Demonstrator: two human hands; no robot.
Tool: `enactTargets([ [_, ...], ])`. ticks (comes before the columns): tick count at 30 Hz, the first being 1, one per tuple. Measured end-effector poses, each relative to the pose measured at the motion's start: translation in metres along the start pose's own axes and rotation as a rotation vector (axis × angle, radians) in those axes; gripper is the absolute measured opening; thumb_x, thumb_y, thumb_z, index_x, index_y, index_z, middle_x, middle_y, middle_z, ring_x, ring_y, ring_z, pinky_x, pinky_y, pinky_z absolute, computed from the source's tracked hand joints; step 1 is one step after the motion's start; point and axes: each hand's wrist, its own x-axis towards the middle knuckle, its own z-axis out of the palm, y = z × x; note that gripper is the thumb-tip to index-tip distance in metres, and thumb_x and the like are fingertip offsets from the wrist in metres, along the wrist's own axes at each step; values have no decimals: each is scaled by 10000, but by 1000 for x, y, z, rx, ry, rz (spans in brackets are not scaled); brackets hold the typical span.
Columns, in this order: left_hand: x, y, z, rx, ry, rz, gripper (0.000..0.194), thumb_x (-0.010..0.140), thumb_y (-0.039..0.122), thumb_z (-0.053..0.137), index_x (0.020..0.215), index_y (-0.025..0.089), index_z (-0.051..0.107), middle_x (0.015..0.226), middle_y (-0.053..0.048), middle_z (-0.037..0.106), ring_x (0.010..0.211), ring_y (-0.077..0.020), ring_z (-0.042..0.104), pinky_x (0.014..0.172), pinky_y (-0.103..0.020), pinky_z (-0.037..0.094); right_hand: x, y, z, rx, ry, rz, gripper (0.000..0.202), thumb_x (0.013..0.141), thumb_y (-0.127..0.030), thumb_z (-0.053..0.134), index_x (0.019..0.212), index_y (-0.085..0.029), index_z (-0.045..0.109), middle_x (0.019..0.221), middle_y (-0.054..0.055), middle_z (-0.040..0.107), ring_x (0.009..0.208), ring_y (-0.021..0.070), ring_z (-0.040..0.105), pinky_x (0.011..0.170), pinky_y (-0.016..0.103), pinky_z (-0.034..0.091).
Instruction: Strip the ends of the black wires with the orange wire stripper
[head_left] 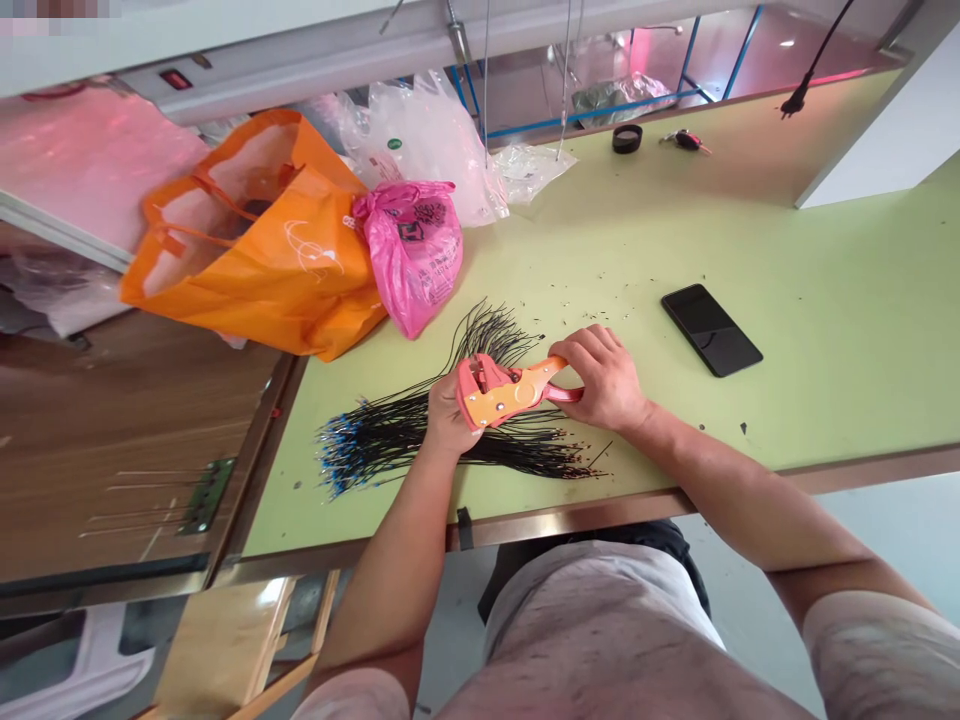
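Observation:
My right hand (604, 378) is closed around the handles of an orange and red wire stripper (517, 393), held above the table. At the tool's jaw end is my left hand (448, 415); it looks closed, but the tool covers most of its fingers and whatever they hold. Beneath both hands lies a bundle of thin black wires (397, 425), with blue and silvery tips at the left and copper-coloured ends at the right. Another bunch of black wires (491, 335) fans out just beyond the tool.
A black phone (712, 330) lies to the right. An orange bag (262, 240), a pink plastic bag (416, 255) and clear plastic bags (427, 140) stand at the back left. Farther back are a black ring (627, 139) and keys (686, 141). Small clippings dot the green tabletop (847, 330).

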Motion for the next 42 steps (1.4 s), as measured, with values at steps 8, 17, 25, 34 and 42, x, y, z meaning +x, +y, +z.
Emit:
enactTargets([
  [8,1,-1,0,127,-15,192,496,550,612,1043,675,217,771,787,-97,788,781,-313,788,796,-495,700,2,-1,0,62,6,4,466,1061,-627,650,1309,-234,671,1213,133,747,1137,315,641,995,491,513],
  [17,2,2,-2,88,52,-85,244,790,432,841,710,226,737,834,-116,784,888,-342,820,728,-488,727,1,-1,0,73,-38,13,468,1050,-601,677,1346,-238,672,1237,130,752,1130,316,652,995,491,518],
  [25,1,5,0,41,49,-67,273,755,457,880,709,219,753,829,-121,792,894,-358,822,796,-511,721,2,-2,-2,67,-66,28,482,1040,-602,680,1341,-224,687,1237,138,764,1113,317,654,982,489,503],
  [34,1,6,0,26,-4,-56,390,639,551,962,686,227,751,805,-95,806,863,-342,808,746,-483,706,2,-3,-3,66,-98,33,464,1006,-567,691,1312,-218,702,1198,130,774,1052,305,656,938,471,490],
  [42,1,-2,-8,75,9,41,445,664,620,973,711,233,758,772,-62,765,727,-272,765,753,-473,691,2,-4,-5,56,-125,40,430,1001,-565,670,1251,-219,726,1114,110,789,972,280,649,894,452,476],
])
